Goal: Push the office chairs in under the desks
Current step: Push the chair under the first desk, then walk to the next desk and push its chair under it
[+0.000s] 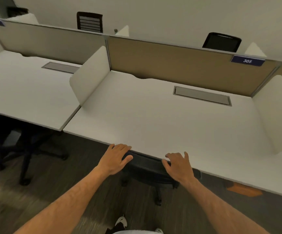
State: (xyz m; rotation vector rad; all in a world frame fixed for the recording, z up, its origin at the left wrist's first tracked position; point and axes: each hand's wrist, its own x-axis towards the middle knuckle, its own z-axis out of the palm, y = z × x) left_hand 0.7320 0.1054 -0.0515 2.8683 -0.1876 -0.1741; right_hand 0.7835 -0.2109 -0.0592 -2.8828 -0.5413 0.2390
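Observation:
A black office chair (147,168) stands tucked under the white desk (153,119) in front of me; only the top of its backrest and a few wheels show below the desk's front edge. My left hand (116,157) rests on the left end of the backrest top, thumb wrapped round it. My right hand (179,166) lies on the right end, fingers spread against the desk edge. A second black chair (27,149) sits under the neighbouring desk (27,92) to the left, mostly hidden in shadow.
White side dividers (89,76) separate the desks, with a tan back panel (170,61) bearing a blue "305" tag (247,61). Two more black chair backs (89,21) (222,42) show beyond the panel. An orange patch (245,190) lies on the dark wooden floor. My shoe (121,222) is below.

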